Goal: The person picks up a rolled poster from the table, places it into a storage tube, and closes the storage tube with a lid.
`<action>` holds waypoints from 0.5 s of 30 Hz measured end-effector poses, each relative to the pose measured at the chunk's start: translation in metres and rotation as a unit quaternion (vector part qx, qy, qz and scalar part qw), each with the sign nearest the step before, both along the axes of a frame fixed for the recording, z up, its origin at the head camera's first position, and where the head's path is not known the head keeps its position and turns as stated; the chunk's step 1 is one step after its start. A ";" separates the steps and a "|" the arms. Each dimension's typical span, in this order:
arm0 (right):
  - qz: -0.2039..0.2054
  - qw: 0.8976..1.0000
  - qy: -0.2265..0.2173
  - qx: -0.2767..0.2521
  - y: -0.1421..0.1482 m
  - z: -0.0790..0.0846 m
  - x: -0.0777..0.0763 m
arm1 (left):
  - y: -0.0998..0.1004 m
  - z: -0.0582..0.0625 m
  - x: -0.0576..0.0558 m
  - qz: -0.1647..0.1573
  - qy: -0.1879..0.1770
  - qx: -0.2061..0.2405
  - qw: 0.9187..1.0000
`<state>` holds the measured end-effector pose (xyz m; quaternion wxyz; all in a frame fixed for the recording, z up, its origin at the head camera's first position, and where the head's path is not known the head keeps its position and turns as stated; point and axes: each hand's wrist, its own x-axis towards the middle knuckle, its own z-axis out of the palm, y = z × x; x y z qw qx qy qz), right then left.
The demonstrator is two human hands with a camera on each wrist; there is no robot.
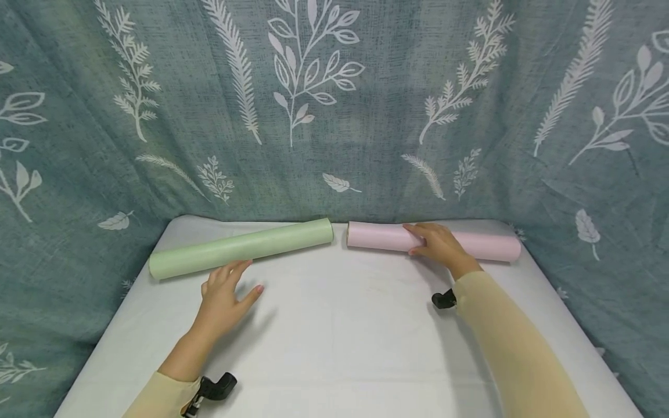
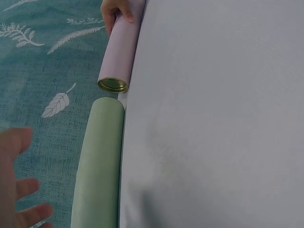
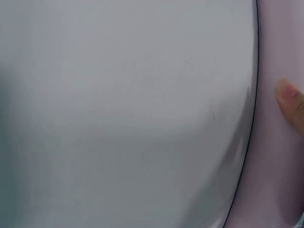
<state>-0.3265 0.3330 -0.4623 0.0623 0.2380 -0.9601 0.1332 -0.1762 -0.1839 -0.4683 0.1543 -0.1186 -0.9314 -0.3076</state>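
A long pink tube [image 1: 381, 237] lies at the back right of the white table, and my right hand [image 1: 439, 247] grips it near its middle. The thumb [image 3: 287, 92] presses the near side while the fingers reach over the top. In the left wrist view, the tube's end shows a gold-coloured metal rim [image 2: 113, 85]. A pale green tube [image 1: 240, 249] lies at the back left, slanting toward the pink one, with a small gap between their ends. My left hand [image 1: 222, 299] hovers just in front of the green tube, fingers spread and holding nothing.
The white-covered table [image 1: 334, 342] stretches out in front of both tubes. A blue-green curtain [image 1: 366, 168] with white leaf prints hangs right behind the table and along both sides. Black wrist cameras [image 1: 219, 386] stick out from both sleeves.
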 end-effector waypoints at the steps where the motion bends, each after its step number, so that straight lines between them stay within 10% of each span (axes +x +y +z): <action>1: -0.004 1.000 -0.003 0.003 -0.001 0.000 0.000 | -0.001 0.000 0.000 0.001 0.001 0.000 1.000; 15: -0.082 0.996 -0.034 0.027 -0.002 0.013 0.016 | -0.014 0.006 0.001 0.006 0.009 -0.013 1.000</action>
